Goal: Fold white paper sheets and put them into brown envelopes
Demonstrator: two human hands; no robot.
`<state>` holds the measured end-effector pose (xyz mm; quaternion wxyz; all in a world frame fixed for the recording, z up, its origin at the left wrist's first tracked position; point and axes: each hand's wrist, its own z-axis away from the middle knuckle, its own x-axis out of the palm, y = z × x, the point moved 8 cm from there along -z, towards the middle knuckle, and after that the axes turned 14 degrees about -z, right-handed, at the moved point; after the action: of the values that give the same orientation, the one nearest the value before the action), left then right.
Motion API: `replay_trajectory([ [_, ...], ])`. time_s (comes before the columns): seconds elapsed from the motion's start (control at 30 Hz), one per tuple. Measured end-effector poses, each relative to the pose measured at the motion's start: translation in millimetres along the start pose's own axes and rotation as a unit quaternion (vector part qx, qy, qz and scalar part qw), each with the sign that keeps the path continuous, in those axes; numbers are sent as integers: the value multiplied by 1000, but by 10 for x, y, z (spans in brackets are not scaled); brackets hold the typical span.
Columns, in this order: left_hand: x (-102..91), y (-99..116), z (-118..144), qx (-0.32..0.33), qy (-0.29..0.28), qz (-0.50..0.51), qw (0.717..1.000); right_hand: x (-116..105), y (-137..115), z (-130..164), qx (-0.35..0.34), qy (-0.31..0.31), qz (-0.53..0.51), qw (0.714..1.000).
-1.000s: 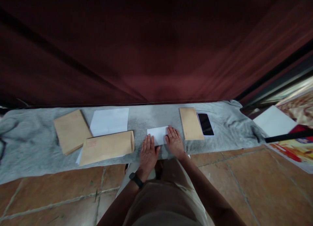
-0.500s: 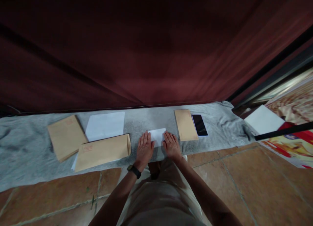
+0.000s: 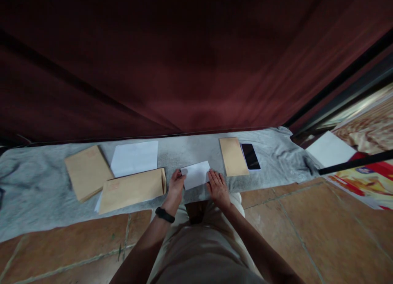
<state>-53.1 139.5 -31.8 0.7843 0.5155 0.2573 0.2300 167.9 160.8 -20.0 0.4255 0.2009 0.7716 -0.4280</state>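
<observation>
Left hand point(image 3: 175, 185) pinches the folded white paper point(image 3: 195, 174) at its left edge, tilting it off the grey cloth point(image 3: 37, 185). Right hand point(image 3: 218, 186) lies flat, fingers spread, steadying the right edge. 1 brown envelope point(image 3: 132, 189) sits just left.

Phone point(image 3: 250, 156) right of envelope point(image 3: 233, 156)

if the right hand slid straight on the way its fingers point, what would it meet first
The right hand lies on the grey cloth, fingers pointing away and slightly left, at the folded white paper. That paper's right edge comes first; they look already touching there, though depth is hard to judge.
</observation>
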Motion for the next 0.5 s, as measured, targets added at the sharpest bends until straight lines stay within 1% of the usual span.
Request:
replay_trajectory([
  [0.13, -34, 37, -14, -33, -10, -11, 999, -6, -8, 10, 9, 0, 9, 1000],
  [0.3, 53, 96, 125, -52, -62, -11, 997, -51, -93, -23, 3, -4, -3, 1000],
  [0.43, 129, 217, 245, -47, -103, 1, 994, -130, -215, -121, -6, -3, -62, 998],
  [0.5, 155, 273, 282, -42, -127, 27, 991, -177, -218, -190, 23, 5, -127, 992],
])
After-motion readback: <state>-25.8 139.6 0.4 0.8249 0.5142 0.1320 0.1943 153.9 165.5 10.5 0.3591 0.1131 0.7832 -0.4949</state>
